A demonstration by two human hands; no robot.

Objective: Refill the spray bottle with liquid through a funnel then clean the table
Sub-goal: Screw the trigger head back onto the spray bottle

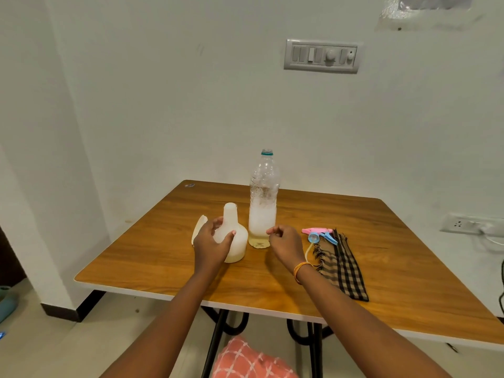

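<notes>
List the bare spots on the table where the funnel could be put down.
Free: the near strip of the table in front of both hands; the far right corner behind the checked cloth; the far left behind the spray bottle. Crowded: the centre, where the left hand, funnel, clear bottle, right hand and spray head sit close together.

— What's on the far wall?
— A grey switch panel (321,56), high and right of centre. Top right, a patch of crinkled clear plastic (425,12).
— Lower down?
— A white wall socket (461,224) at the right edge. Black skirting (69,309) runs along the left wall, and pink checked fabric (245,358) shows nearest, at the bottom.
</notes>
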